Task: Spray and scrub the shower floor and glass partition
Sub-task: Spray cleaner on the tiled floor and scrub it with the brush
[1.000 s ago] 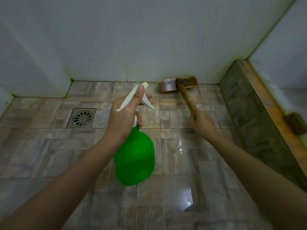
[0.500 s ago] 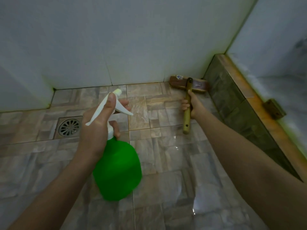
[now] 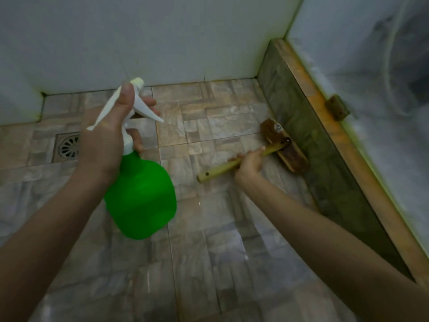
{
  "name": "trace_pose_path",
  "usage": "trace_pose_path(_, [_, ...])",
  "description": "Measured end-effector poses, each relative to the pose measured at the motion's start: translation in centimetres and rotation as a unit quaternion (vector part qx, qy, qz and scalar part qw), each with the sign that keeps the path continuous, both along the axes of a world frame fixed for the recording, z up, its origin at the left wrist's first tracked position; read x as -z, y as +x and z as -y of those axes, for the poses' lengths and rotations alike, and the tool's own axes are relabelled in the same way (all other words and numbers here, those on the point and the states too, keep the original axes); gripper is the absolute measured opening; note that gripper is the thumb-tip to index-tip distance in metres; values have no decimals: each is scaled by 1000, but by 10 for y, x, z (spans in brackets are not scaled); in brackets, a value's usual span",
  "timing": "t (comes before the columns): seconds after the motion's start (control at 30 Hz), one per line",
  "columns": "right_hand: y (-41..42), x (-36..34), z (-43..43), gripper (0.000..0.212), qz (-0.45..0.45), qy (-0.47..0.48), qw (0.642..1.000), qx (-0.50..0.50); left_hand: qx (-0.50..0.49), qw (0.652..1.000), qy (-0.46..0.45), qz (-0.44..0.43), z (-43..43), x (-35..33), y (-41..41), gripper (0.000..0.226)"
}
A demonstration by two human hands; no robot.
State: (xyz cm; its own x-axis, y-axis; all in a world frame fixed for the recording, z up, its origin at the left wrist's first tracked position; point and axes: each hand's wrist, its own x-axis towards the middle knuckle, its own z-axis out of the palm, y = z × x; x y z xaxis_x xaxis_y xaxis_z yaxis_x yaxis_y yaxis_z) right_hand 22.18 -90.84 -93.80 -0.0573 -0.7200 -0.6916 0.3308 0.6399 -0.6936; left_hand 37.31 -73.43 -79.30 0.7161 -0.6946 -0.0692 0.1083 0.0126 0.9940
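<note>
- Since the earlier frame the scrub brush (image 3: 286, 147) has swung away from the back wall; its head now lies on the shower floor (image 3: 209, 240) against the foot of the tiled curb (image 3: 325, 163).
- Fingers of the right hand (image 3: 249, 162) are wrapped round the brush's wooden handle.
- The left hand (image 3: 109, 140) grips the neck of the green spray bottle (image 3: 141, 198), held above the floor near the drain (image 3: 68, 147).
- Judged step: scrubbing the floor's edge. Next come firm strokes along that joint, then spray for the glass partition (image 3: 376, 126).
</note>
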Motion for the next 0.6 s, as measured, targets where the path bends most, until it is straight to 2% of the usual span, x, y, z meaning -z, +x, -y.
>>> trace_pose_path(0.07, [-3,-4,15,49,3,9,998,-59,5,1000,-6,-5,-2,-5,-7,30])
trace_pose_path(0.13, [-17,-13,26,49,-57,21,984,-171,13,1000,-11,-15,-4,-9,-12,29])
trace_pose_path(0.17, [-27,-18,27,51,-113,-3,965,-238,17,1000,-12,-15,-5,-11,-14,29])
trace_pose_path(0.2, [-40,-20,26,51,-208,-68,931,-293,20,1000,-12,-11,-6,-12,-15,30])
trace_pose_path(0.23, [-54,-16,27,48,-343,-180,863,-323,22,1000,-10,-6,-7,-13,-16,31])
trace_pose_path(0.27, [-68,-11,29,39,-481,-313,750,-329,24,1000,-6,-2,-8,-14,-16,33])
trace_pose_path(0.3, [-80,-6,33,27,-575,-421,614,-339,28,1000,2,1,-8,-15,-17,38])
trace_pose_path(0.33, [-89,0,39,29,-632,-474,488,-372,32,999,10,5,-9,-16,-18,45])
trace_pose_path(0.37, [-95,9,50,45,-653,-478,402,-427,36,999,15,11,-9,-16,-19,53])
trace_pose_path(0.4, [-98,16,61,57,-656,-461,358,-478,40,999,14,17,-8,-17,-19,56])
trace_pose_path(0.43, [-99,20,70,60,-655,-446,335,-510,44,999,5,21,-8,-17,-20,55])
trace_pose_path(0.5, [-96,22,87,48,-645,-462,295,-532,47,999,-13,23,-7,-17,-21,55])
trace_pose_path(0.6, [-88,14,102,39,-638,-465,245,-563,57,998,-3,24,-3,-16,-21,78])
